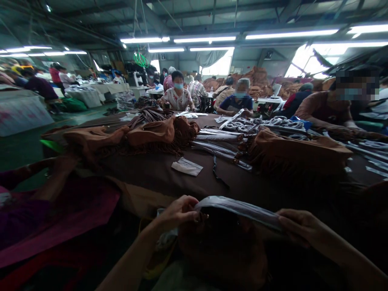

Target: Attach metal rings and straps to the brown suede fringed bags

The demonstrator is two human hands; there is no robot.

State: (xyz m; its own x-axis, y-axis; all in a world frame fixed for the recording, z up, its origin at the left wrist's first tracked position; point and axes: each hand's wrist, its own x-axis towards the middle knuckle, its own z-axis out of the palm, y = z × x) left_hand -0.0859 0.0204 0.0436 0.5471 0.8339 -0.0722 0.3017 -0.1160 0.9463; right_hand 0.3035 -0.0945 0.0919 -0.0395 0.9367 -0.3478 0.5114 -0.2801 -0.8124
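Note:
A long strap (pixel 239 206) in pale, shiny wrapping bows upward between my two hands, just before the table's near edge. Its left end is pinched by my left hand (pixel 182 211), thumb against the fingers. My right hand (pixel 298 224) grips the other end, and the fingertips behind it are partly hidden. Below the strap, in deep shadow, a brown bag (pixel 224 250) sits near my lap, its details hard to make out. Whether the strap is joined to the bag I cannot tell.
Brown fringed bags (pixel 151 135) and another bag (pixel 300 151) lie on the dark-covered table (pixel 145 169), with wrapped straps (pixel 221 147) between them. A white packet (pixel 187 166) and a black strip (pixel 216 171) are nearer. A co-worker's arm (pixel 57 173) reaches in at left; others sit opposite.

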